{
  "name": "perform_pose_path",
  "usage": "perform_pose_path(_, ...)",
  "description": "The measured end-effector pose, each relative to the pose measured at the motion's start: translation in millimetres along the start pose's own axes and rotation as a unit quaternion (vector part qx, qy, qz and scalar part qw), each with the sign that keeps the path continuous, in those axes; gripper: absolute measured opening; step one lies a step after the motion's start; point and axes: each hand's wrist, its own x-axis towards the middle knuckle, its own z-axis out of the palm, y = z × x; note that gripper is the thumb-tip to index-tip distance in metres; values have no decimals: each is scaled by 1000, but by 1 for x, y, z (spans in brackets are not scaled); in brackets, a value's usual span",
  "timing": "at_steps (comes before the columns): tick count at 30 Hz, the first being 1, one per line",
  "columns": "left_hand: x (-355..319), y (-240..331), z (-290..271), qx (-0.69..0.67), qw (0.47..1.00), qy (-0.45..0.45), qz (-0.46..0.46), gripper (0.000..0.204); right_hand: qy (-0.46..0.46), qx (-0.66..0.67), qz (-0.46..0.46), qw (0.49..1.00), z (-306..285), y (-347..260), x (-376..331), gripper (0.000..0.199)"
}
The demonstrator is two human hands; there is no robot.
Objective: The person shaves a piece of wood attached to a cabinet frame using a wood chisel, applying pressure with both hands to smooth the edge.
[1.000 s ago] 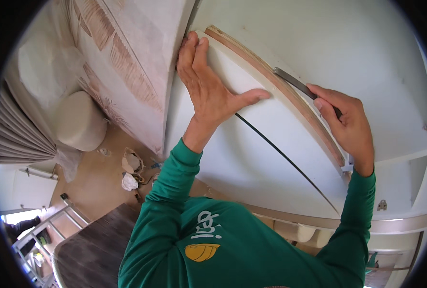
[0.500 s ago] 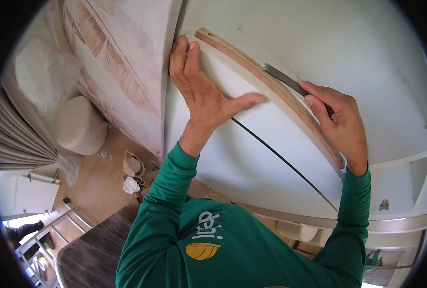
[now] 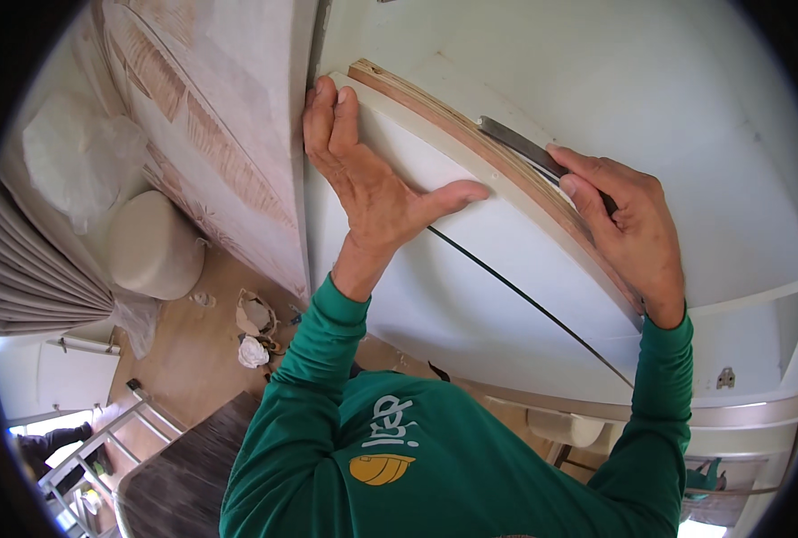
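A curved strip of layered plywood (image 3: 444,108) lies along the edge of a white panel (image 3: 506,251), which has a thin dark line across it. My left hand (image 3: 363,184) is spread on the panel's far left end, fingers over its edge and thumb stretched out to the right. In my right hand (image 3: 627,220), a narrow flat dark-grey metal tool (image 3: 515,142) is gripped, possibly a file. It lies along the strip's outer edge, its free end pointing to the far left. The palm hides its other end.
A leaf-patterned panel (image 3: 210,117) stands left of the white panel. On the floor are a beige pouf (image 3: 155,247) and crumpled white paper (image 3: 252,351). A metal ladder (image 3: 112,439) and a dark tabletop (image 3: 188,475) are at lower left. White cupboard walls (image 3: 668,117) rise at right.
The view has shifted slightly, and the plywood strip now appears a little farther left. Both hands keep nearly the same places. The grey tool lies at a slightly flatter angle.
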Motion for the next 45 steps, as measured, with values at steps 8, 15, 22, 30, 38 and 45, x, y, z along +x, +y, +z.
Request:
perform_pose_path(8, 2, -5, 0, -22, 1000, 19, 11, 152, 14, -6, -13, 1000, 9, -7, 6, 29)
perform_pose_path(15, 2, -4, -1, -37, 999, 23, -5, 150, -8, -27, -16, 999, 12, -34, 44, 30)
perform_pose_path(22, -1, -1, 2, -30, 999, 21, -11, 150, -38, -2, 56, 998, -16, -18, -8, 30)
perform_pose_path(30, 0, -5, 5, -48, 997, 59, -6, 144, -55, -16, 37, 998, -12, -24, 9, 32)
perform_pose_path(38, 0, -3, 6, -44, 997, 63, -11, 143, -29, 28, 24, 999, 3, -23, 14, 31)
perform_pose_path(45, -2, -4, 6, -49, 996, 67, -25, 145, -32, 8, -4, 999, -7, -9, 8, 31)
